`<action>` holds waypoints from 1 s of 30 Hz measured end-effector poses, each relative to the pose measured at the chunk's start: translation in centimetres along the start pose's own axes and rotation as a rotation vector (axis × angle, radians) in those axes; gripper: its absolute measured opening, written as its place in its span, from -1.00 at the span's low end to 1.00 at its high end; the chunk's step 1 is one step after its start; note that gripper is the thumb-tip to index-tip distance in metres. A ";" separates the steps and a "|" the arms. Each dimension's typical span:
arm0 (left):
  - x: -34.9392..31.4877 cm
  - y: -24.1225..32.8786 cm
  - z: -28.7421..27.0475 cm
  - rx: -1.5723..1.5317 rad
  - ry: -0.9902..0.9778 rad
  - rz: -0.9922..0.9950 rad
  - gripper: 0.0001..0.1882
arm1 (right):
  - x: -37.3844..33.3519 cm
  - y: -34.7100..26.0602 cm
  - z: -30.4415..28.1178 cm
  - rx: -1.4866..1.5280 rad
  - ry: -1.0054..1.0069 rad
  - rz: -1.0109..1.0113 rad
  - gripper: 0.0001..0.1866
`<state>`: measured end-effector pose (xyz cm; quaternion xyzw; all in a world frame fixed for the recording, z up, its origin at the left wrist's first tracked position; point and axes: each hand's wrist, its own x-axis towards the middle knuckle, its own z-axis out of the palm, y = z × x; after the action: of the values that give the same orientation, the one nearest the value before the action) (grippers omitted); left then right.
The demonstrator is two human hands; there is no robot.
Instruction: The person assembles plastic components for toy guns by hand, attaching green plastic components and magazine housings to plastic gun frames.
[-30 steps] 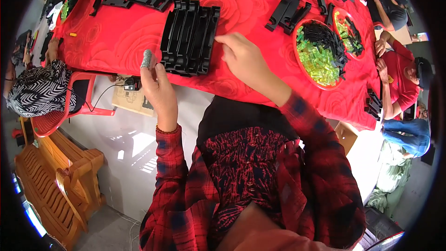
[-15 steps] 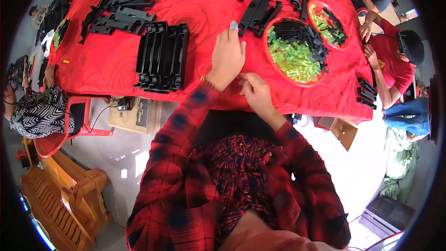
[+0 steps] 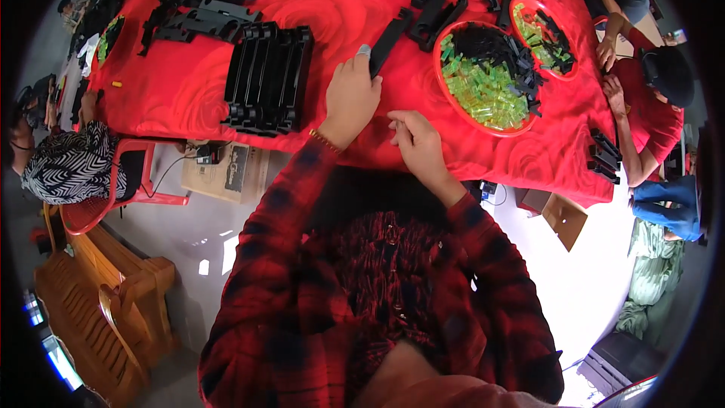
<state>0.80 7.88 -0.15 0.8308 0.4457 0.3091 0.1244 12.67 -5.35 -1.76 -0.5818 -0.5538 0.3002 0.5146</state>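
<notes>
1. Watching remotely, I log the right hand (image 3: 420,149) nearest: fingers curled, thumb close to the forefinger. Whether it pinches anything small, I cannot tell.
2. Left hand (image 3: 353,98) just ahead and left of it, not touching it. Thumb and fingers look closed on the near end of a long black part (image 3: 389,41), which slants forward and right of that hand.
3. My judgement on handling: an end grip lets a long piece swing. I'd shift the left fingers toward its middle, lift before drawing it in, and keep the right fingers free to steady it.
4. Left of the left hand: an upright row of black parts (image 3: 268,79). I'd give its edge room.
5. Right of both hands: a red-rimmed bowl (image 3: 501,133) of yellow-green pieces (image 3: 483,94) and small black ones.
6. Beyond the left hand: loose black parts (image 3: 438,15).
</notes>
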 end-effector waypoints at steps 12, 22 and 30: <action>-12.0 2.7 -4.7 -0.092 0.032 0.319 -0.73 | -1.0 -3.8 -1.1 0.297 0.006 0.428 -0.64; -13.5 5.2 -4.4 -0.457 0.037 0.107 -0.38 | -1.0 -1.3 -1.0 -0.352 0.077 0.329 -0.70; -10.3 5.5 -2.9 -1.014 -0.187 -0.325 -0.63 | -2.8 -3.8 -1.3 0.151 0.003 0.347 -0.80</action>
<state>-1.58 -3.89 0.58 0.6108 0.3503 0.3873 0.5952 12.02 -8.92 1.57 -0.6286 -0.4203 0.4241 0.4983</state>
